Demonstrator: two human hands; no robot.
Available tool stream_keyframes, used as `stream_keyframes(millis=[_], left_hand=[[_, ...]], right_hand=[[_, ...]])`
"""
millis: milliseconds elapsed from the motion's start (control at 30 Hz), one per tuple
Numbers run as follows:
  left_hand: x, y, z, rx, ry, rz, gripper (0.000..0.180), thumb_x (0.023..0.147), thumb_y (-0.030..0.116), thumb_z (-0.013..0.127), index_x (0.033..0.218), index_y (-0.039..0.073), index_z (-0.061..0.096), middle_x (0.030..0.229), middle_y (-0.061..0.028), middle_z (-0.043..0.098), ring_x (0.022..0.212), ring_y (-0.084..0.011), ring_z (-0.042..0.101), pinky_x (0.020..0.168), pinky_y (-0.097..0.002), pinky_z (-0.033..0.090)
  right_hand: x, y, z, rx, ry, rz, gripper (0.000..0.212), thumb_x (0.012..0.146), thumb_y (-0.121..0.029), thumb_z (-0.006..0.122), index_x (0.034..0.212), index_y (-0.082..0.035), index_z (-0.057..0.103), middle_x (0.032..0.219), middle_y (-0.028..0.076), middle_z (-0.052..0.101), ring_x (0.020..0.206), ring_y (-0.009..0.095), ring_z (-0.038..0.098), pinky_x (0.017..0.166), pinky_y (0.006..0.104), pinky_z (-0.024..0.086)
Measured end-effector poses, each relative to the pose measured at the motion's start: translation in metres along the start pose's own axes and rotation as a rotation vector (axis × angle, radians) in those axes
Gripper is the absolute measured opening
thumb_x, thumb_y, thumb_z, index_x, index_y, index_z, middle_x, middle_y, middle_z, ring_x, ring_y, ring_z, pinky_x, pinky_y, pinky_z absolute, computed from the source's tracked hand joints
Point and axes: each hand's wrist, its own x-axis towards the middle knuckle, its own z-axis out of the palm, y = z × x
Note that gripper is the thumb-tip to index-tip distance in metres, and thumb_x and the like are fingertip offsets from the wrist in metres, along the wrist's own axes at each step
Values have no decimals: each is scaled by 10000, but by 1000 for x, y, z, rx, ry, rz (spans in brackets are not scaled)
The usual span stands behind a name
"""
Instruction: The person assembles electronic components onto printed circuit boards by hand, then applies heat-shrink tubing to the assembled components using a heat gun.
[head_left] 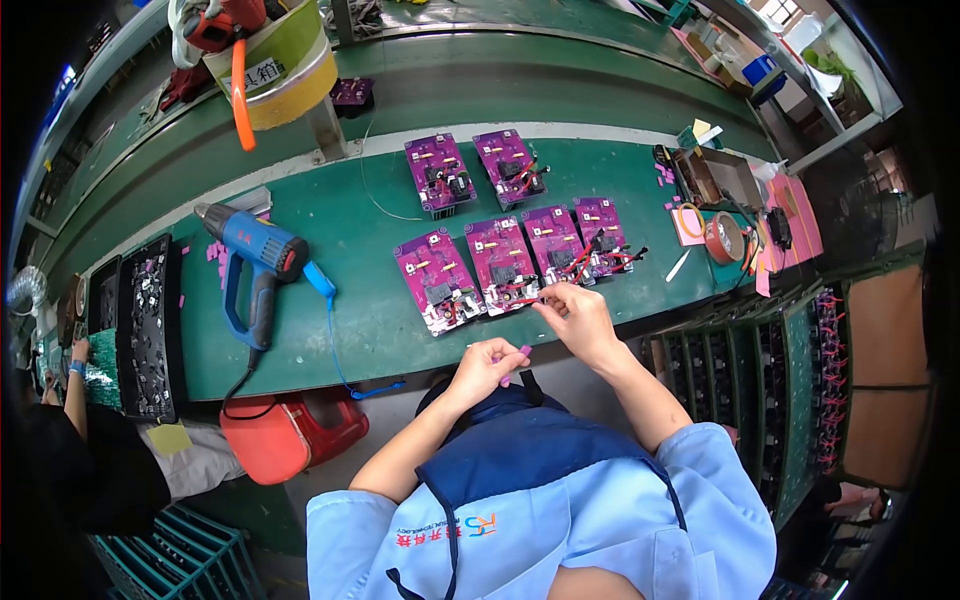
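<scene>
Several purple circuit boards [492, 243] with black and white parts lie in two rows on the green bench [360, 270]. My right hand [580, 322] is at the near edge of the front row. Its thumb and fingers pinch the end of a red wire [524, 301] that comes off the second board from the left. Below the boards, at the bench's front edge, my left hand [482, 372] is closed around small pink slips [525, 350], which poke out between the fingers. The fingertips of my right hand partly hide the wire's end.
Left of the boards lies a blue heat gun [255, 250] with a cable. Beyond it stand a black tray [150, 330] of small parts and a co-worker's arm [76, 385]. A tape roll [725, 238] and an open box [718, 178] sit at right. A red stool [290, 435] is below the bench.
</scene>
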Motion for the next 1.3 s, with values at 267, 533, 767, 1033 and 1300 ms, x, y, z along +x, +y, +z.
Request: stream_keyframes(millis=[267,533,767,1033,1300], left_hand=[[2,-3,-1,-146,-91,-6,112,735,67,580,698,29,482,643,-55,552,455,-44,425,390,-170,327],[1,8,4,-259,-42,-46,99,720,54,592,757,9,513,638,-28,526,451,-40,414,384,-165,307],[6,9,0,-208,-39,-127,185,739,81,571,896,-11,540,680,-7,536,449,-34,397,387,-154,292],[18,24,32,1,-53,12,148,725,92,592,843,13,551,719,-5,529,492,-34,453,415,-168,355],[32,28,53,500,67,370,145,672,50,613,803,-3,578,724,-84,562,632,-137,545,553,-219,420]], right_hand=[[-13,19,30,-22,-89,87,181,667,-90,614,823,-16,560,603,90,551,531,191,551,475,278,428],[-10,19,41,215,16,124,183,703,-101,581,858,-7,558,714,99,557,605,206,552,537,286,436],[-29,13,14,11,54,34,198,716,-106,548,881,2,547,753,120,573,631,244,566,559,313,444],[-58,21,-7,575,-178,341,170,729,-59,569,878,19,544,678,48,558,593,64,516,540,202,434],[-67,38,-22,522,-54,378,163,719,-41,570,867,24,546,716,57,583,632,69,538,585,208,451]])
